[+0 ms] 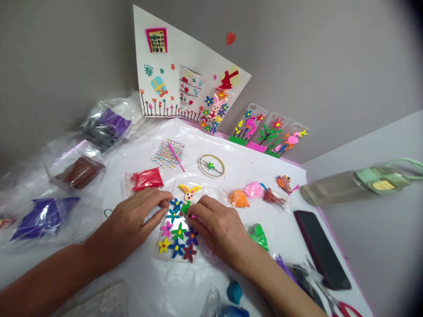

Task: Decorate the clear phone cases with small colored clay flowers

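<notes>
A clear phone case lies on the white table, decorated with several clay flowers and a clay rabbit with yellow ears and a green body. My left hand rests at the case's left edge, its thumb and fingers drawn together on it beside the blue flowers. My right hand bends over the right side, fingers closed near the rabbit's green body. A small pink piece shows at its fingertips; its exact kind is unclear. The right hand hides part of the case's right edge.
Beads with a pink stick and a round hoop lie beyond the case. A red clay packet, orange clay, a black phone, scissors and a bottle surround it. Decorated cases lean at the back.
</notes>
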`<state>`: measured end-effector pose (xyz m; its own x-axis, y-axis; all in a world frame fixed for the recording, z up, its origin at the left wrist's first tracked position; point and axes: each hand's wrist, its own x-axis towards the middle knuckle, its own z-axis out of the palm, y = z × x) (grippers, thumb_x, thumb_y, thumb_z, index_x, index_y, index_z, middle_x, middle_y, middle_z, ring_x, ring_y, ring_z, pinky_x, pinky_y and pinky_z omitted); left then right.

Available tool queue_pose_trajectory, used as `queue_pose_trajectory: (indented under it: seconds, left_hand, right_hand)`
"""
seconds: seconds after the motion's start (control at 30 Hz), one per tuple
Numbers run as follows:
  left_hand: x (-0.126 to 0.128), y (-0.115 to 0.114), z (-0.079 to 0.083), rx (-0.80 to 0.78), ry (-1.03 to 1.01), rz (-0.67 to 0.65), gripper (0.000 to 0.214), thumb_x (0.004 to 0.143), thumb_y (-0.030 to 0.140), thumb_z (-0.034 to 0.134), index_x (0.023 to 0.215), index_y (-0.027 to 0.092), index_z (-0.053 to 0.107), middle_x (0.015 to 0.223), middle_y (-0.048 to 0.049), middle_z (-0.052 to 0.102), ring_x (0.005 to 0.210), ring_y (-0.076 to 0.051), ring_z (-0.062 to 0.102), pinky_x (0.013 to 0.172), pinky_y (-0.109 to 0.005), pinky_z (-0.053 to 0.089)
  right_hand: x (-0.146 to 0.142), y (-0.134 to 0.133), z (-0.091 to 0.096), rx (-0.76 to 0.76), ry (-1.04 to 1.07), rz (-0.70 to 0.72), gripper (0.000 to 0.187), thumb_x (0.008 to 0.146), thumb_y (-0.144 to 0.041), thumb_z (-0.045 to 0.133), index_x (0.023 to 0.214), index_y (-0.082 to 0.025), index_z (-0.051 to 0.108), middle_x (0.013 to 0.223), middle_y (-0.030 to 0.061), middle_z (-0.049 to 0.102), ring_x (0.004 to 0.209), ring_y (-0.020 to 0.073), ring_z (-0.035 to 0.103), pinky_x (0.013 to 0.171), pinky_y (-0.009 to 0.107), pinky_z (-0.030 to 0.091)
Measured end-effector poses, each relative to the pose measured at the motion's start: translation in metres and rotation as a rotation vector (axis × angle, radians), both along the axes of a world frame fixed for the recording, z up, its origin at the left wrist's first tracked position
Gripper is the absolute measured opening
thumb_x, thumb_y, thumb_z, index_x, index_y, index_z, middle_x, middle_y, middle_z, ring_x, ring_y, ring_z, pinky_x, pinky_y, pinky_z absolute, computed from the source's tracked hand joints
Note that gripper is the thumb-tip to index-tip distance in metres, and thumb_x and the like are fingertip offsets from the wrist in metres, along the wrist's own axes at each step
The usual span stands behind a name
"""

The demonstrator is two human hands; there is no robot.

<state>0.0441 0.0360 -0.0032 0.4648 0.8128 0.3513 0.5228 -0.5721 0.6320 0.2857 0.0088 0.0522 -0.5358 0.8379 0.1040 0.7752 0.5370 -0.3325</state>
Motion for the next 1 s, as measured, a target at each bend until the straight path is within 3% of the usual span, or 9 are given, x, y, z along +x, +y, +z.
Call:
queue_pose_trajectory:
  seconds: [0.17,0.73,1.0]
  left_hand:
    - [0.0007,-0.0004,0.0023,-0.021,-0.021,0.007,0.021,0.108,0.039,0.049,0.119,0.027,0.063,0.108,0.0003,0.073,0.099,-0.019,0.072,0.093,-0.028,0.053]
    - [0.001,0.0013,0.0057,0.033,-0.016,-0.026,0.022,0.109,0.035,0.047,0.115,0.024,0.064,0.106,-0.0025,0.075,0.097,-0.019,0.073,0.087,-0.029,0.054]
    - [0.0009,0.001,0.005,0.014,-0.014,-0.032,0.019,0.109,0.033,0.047,0.116,0.024,0.063,0.107,-0.0014,0.074,0.098,-0.019,0.072,0.088,-0.029,0.052]
  right_hand:
    - [-0.0055,-0.0025,-0.0057,0.03,0.001,0.001,0.011,0.102,-0.024,0.065,0.112,-0.019,0.068,0.094,0.0027,0.065,0.082,0.015,0.063,0.063,0.025,0.039]
    - [-0.0045,-0.0016,0.0007,0.053,-0.134,-0.016,0.007,0.102,-0.02,0.065,0.095,-0.018,0.066,0.088,0.0021,0.066,0.077,0.0157,0.06,0.059,0.028,0.028]
    - [-0.0055,-0.002,0.0005,0.036,-0.118,-0.011,0.004,0.102,-0.023,0.067,0.102,-0.019,0.067,0.093,0.0029,0.067,0.082,0.0153,0.062,0.06,0.026,0.031]
